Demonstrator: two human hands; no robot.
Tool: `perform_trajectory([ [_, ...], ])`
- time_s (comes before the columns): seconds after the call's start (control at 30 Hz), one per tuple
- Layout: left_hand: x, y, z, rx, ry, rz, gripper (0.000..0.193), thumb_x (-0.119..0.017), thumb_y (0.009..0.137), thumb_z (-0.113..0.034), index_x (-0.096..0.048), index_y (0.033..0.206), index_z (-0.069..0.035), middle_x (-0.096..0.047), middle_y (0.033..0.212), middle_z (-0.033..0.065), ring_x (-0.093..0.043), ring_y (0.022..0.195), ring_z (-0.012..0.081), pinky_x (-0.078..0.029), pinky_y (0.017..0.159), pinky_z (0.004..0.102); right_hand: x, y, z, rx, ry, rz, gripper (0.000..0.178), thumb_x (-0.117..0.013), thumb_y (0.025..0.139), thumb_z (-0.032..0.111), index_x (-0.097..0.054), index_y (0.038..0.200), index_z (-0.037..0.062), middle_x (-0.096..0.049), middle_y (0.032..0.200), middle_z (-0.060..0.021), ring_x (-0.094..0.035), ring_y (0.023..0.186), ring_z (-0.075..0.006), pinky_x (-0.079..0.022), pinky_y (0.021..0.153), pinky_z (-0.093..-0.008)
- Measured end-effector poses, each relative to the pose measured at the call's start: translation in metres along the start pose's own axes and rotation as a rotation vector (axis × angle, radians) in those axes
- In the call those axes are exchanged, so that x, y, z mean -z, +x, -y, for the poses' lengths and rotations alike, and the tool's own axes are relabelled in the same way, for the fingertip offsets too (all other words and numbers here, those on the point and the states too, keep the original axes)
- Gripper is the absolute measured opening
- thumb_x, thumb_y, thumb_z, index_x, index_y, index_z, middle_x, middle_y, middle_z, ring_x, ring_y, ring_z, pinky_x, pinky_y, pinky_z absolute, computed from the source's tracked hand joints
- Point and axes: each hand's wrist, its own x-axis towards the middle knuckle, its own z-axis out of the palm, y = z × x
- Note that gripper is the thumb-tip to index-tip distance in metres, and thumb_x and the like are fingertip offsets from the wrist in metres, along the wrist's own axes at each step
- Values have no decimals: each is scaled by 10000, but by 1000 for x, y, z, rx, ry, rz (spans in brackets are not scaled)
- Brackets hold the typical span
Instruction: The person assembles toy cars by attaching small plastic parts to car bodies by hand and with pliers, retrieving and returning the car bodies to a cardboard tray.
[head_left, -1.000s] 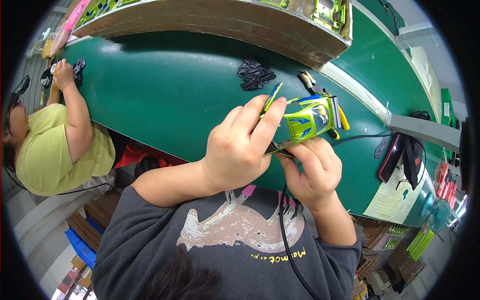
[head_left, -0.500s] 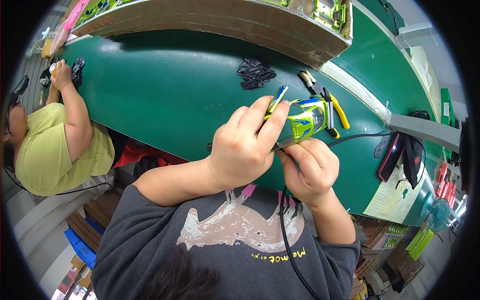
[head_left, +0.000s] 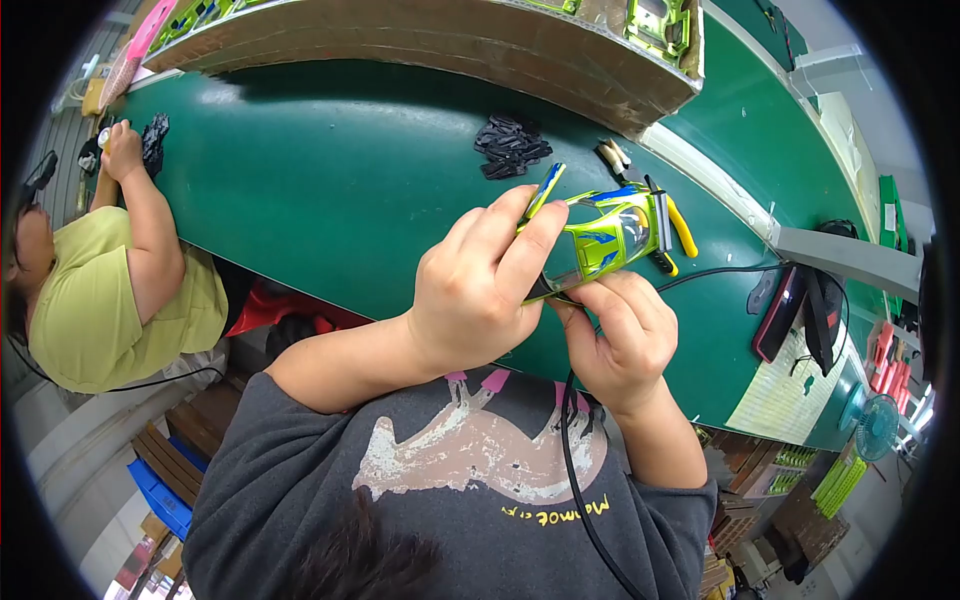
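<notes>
A toy car body shell (head_left: 598,245), shiny green with blue patches, clear windows and a raised rear wing, is held above the green table. My left hand (head_left: 475,280) is closed around its wing end, fingers over the top. With thumb and fingertips pinched together, my right hand (head_left: 630,335) meets the shell's lower edge. Something dark shows beside those fingertips, but what they grip is mostly hidden. Beyond the hands lies a pile of small black parts (head_left: 511,146). Pliers with yellow handles (head_left: 683,228) lie just past the shell, partly covered by it.
A long cardboard box (head_left: 450,75) holding green shells spans the far side of the table. To the right are a phone (head_left: 782,315), a paper sheet (head_left: 775,400) and a black cable (head_left: 715,270). Another person (head_left: 110,290) works at the left.
My left hand and the shell have shifted slightly left, and the shell has tilted a little. My right hand stays at nearly the same spot on its lower edge.
</notes>
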Motion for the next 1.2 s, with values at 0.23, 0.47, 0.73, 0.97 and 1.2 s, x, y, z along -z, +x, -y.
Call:
perform_trajectory([
  [0.23,-4,-5,1,-24,-8,-19,390,-701,712,64,-655,1093,-7,-665,1072,200,-684,867,343,-561,722,369,-3,-7,-3,84,3,5,287,-788,612,-53,-654,860,5,-679,782,-117,-651,661,-268,-522,594,-337],
  [0.47,-1,-3,4,-7,-25,-18,403,-717,699,53,-654,1092,-8,-664,1076,202,-681,861,345,-561,730,375,-5,-2,1,23,-8,-1,286,-784,608,-54,-650,854,1,-682,798,-120,-657,679,-278,-523,598,-347],
  [0.73,-6,-3,0,-11,-39,10,417,-718,685,47,-656,1094,-13,-662,1067,197,-680,860,345,-561,727,381,-2,-6,-1,31,4,24,290,-778,602,-57,-663,861,6,-682,785,-114,-649,648,-278,-516,583,-336],
  [0.97,-3,-1,2,8,-31,1,410,-720,692,47,-656,1093,-12,-671,1066,194,-686,877,348,-565,742,379,-3,-3,-4,10,28,55,291,-769,608,-47,-676,877,13,-682,811,-102,-661,689,-264,-527,606,-342],
  [1.2,-2,0,2,12,-82,-32,416,-721,683,65,-654,1087,-3,-684,1073,193,-694,900,344,-569,764,368,3,-1,-4,32,38,-23,309,-805,611,-31,-667,883,17,-683,833,-103,-663,697,-271,-532,605,-340],
])
